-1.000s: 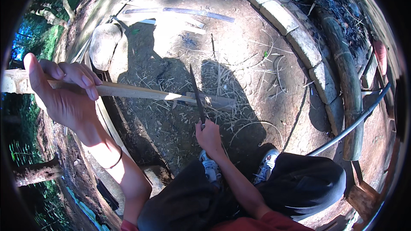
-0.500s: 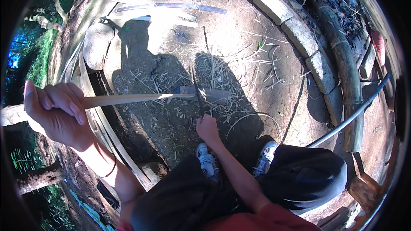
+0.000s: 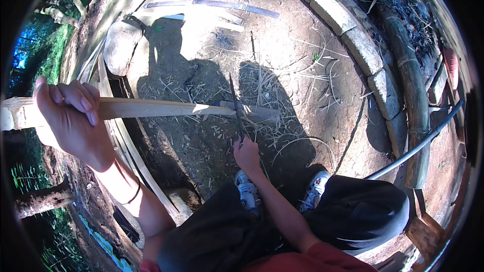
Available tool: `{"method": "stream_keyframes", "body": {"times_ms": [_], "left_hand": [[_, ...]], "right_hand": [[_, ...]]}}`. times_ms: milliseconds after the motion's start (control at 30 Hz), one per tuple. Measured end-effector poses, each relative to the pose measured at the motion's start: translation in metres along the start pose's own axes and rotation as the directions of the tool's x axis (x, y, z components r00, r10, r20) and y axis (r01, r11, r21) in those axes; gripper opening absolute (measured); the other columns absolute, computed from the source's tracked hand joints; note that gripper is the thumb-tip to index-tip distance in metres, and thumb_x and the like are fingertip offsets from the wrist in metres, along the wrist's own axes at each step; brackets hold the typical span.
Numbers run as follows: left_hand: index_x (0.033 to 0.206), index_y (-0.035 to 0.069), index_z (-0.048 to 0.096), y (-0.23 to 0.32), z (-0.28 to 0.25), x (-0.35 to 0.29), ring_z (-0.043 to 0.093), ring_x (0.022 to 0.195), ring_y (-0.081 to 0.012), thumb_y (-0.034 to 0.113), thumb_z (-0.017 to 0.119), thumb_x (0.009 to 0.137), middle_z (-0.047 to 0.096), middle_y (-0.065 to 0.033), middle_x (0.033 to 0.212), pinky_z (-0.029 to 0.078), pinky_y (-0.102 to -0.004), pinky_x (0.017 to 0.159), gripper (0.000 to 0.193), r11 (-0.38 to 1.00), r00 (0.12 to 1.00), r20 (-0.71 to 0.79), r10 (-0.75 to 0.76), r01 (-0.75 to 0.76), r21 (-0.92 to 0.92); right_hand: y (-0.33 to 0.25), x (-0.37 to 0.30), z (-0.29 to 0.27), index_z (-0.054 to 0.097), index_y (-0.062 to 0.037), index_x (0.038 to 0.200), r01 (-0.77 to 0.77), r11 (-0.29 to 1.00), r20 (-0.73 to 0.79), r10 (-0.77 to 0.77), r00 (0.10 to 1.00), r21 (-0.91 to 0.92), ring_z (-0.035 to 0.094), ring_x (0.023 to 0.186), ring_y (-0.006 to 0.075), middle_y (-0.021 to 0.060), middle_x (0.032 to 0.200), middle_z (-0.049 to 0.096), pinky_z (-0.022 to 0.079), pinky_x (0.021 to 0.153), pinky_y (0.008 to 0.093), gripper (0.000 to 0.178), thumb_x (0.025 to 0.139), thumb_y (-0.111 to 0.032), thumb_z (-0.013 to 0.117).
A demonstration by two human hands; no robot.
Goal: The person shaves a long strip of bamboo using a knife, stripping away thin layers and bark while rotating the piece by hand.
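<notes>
Plainly strip (image 3: pixel 151 108), knife (image 3: pixel 235 102), perhaps ash (image 3: pixel 411 7) beyond bricks (image 3: pixel 333 12)

Red top (image 3: pixel 297 263), sleeves (image 3: pixel 322 254) short or pushed up, hard to tell at lower edge. Dark roomy trousers (image 3: pixel 363 211), softly creased. White and grey lace-up shoes (image 3: pixel 247 191). Thin dark band (image 3: pixel 136 194) round left forearm (image 3: pixel 149 211).

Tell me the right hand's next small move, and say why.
Perhaps draw the knife slightly along the pale strip: the right hand holds the knife crossing the strip near its far end, and the left hand grips the strip.
</notes>
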State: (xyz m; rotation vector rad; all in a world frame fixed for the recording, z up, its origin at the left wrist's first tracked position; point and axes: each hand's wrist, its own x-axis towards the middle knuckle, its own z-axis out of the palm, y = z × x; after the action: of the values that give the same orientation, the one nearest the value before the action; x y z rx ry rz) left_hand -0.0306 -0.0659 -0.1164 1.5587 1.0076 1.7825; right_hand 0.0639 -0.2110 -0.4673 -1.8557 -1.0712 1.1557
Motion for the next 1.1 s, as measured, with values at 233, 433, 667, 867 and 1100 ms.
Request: {"method": "stream_keyframes", "body": {"times_ms": [233,433,667,867,1100], "left_hand": [[0.072,0.013,0.037,0.003,0.000,-0.011,0.027,0.041,-0.0102,0.024,0.044,0.101,0.034,-0.0011,0.051,0.027,-0.0255,0.048,0.032,0.995,0.990,-0.133,-0.045,0.056,0.086],[0.072,0.012,0.037,0.006,0.007,-0.009,0.026,0.043,-0.0105,0.025,0.044,0.101,0.034,-0.0008,0.053,0.031,-0.0263,0.053,0.033,0.988,0.967,-0.252,-0.034,0.071,0.138],[0.073,0.010,0.042,0.009,0.009,-0.013,0.029,0.041,-0.0100,0.027,0.050,0.099,0.036,-0.0022,0.050,0.033,-0.0262,0.051,0.032,0.986,0.969,-0.246,0.016,0.026,0.164],[0.074,0.011,0.039,0.002,0.007,-0.014,0.030,0.043,-0.0108,0.028,0.046,0.101,0.035,-0.0019,0.053,0.033,-0.0262,0.053,0.033,0.978,0.962,-0.272,0.040,0.018,0.210],[0.073,0.012,0.038,0.006,0.002,-0.013,0.028,0.045,-0.0092,0.026,0.046,0.102,0.033,0.0006,0.056,0.032,-0.0255,0.054,0.032,0.979,0.968,-0.252,0.019,0.033,0.199]], "right_hand": [[-0.069,-0.007,-0.025,0.060,0.0039,0.089,0.059,0.996,0.041,-0.062,0.997,0.069,0.064,0.062,0.0416,0.0226,0.062,0.062,0.052,0.057,0.0492,0.023,0.091,-0.018,0.053],[0.001,0.006,0.006,0.059,0.0048,0.085,0.061,0.997,-0.029,-0.062,0.998,-0.039,0.063,0.057,0.0395,0.0208,0.060,0.061,0.050,0.052,0.0479,0.022,0.091,-0.016,0.053],[-0.055,0.001,-0.017,0.058,0.0030,0.084,0.091,0.995,0.019,-0.092,0.996,0.049,0.064,0.059,0.0398,0.0205,0.062,0.063,0.051,0.053,0.0485,0.018,0.090,-0.013,0.054],[-0.054,-0.009,-0.004,0.057,0.0037,0.085,0.127,0.992,-0.001,-0.127,0.992,0.002,0.065,0.061,0.0399,0.0214,0.063,0.063,0.051,0.055,0.0490,0.018,0.090,-0.014,0.055],[-0.022,0.012,0.000,0.057,0.0037,0.084,0.077,0.996,-0.013,-0.077,0.997,-0.033,0.065,0.064,0.0405,0.0216,0.066,0.063,0.052,0.057,0.0487,0.020,0.090,-0.015,0.055]]}}
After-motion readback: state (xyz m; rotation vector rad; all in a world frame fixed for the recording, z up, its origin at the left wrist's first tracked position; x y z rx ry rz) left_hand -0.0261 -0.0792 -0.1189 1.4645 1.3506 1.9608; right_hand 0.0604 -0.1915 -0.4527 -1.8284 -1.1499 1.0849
